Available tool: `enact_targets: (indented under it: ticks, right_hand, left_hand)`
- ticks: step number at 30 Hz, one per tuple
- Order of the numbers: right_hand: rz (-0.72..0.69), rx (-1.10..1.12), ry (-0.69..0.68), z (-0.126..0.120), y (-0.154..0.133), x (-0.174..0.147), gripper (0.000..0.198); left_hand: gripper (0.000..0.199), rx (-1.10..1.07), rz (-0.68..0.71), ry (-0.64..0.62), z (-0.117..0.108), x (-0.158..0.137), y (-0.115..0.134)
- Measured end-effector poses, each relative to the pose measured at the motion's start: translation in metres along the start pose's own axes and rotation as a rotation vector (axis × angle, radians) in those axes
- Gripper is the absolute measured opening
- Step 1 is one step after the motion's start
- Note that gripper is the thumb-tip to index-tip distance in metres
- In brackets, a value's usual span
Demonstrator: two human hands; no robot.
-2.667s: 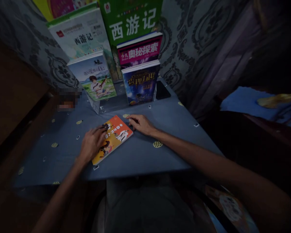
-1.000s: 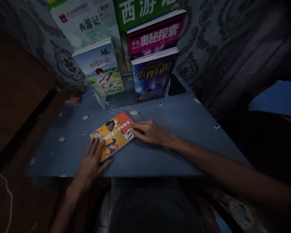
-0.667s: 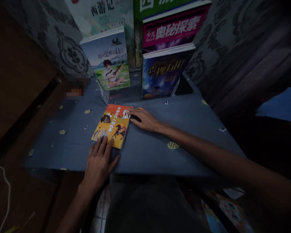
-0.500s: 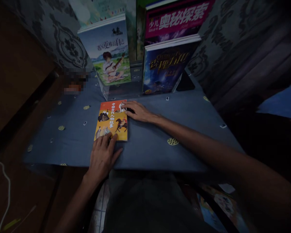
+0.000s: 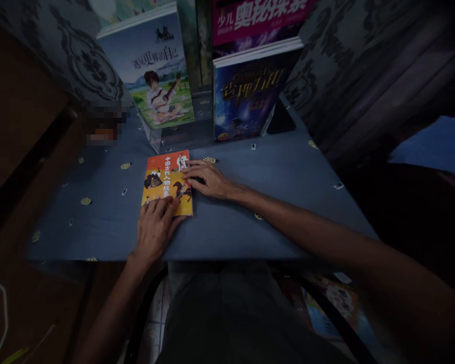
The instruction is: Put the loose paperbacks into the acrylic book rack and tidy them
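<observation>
Orange book (image 5: 167, 179) lies flat and square on the table (image 5: 273, 202); left hand (image 5: 154, 230) and right hand (image 5: 207, 178) rest on it with fingers spread, gripping nothing.

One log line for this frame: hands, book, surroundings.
left hand: flat on orange book near edge | right hand: fingers on its right edge | book: closed, flat on blue tablecloth | behind: display books upright
</observation>
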State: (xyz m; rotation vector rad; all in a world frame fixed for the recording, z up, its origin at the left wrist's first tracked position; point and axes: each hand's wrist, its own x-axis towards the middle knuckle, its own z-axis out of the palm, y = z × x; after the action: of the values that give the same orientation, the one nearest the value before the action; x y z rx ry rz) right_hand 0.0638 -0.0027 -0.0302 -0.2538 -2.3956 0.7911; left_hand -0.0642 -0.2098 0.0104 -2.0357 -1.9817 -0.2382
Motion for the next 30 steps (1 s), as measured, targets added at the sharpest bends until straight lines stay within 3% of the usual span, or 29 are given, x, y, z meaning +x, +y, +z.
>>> enact_targets:
  ticks: [10,18,24,30]
  right_hand:
    - [0.04,-0.018,-0.06,-0.002,-0.012,-0.005,0.036]
    - [0.091,-0.133,-0.265,-0.002,-0.037,-0.02,0.086]
    - [0.115,-0.173,-0.311,-0.005,-0.039,-0.019,0.09]
    - [0.205,-0.24,-0.252,-0.003,-0.017,0.015,0.08]
  left_hand:
    - [0.038,-0.031,-0.029,-0.041,-0.001,0.0,-0.002]
    - [0.048,-0.067,0.004,-0.061,-0.007,-0.002,-0.003]
    - [0.037,-0.189,-0.012,-0.082,-0.008,0.012,-0.032]
    - [0.052,-0.18,-0.115,-0.198,0.016,0.056,-0.077]
